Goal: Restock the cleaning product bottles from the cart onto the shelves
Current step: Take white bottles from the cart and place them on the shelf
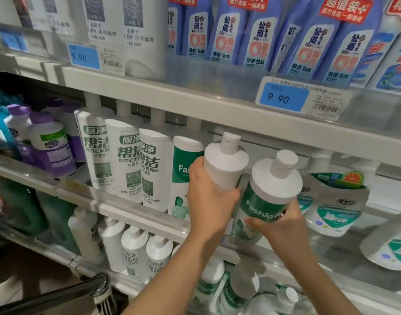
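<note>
placing two bottles at once on the middle shelf (131,208) appears to be the step in hand.

head view, findings:
- left hand (206,201): fingers curled round the body of a white bottle (225,164), grasping it from its left side, back of the hand toward the camera. the bottle is upright to slightly tilted, cap up, just beside a shelved fashion bottle (183,169). whether its base rests on the shelf cannot be told; the hand hides it.
- right hand (283,226): fingers and thumb clasped round the lower body of a green-label bottle (270,189), which leans to the right, cap toward the upper shelf edge. its base is hidden behind the hand and forearm.
- the two held bottles are close, touching or nearly so at the shoulder.
- a row of white toilet-cleaner bottles (127,160) stands further left on the same shelf; orange-marked bottles (336,201) stand to the right.
- more green-label bottles (238,289) lie below; whether they are in the cart or on a lower shelf cannot be told. a dark cart handle (58,296) shows at bottom left.

judgement: the task is under way, with stock remaining. the next move calls for righting the tilted bottle, seating both bases in the gap between the fashion bottle and the orange-marked bottles, then loosening each grasp.
</note>
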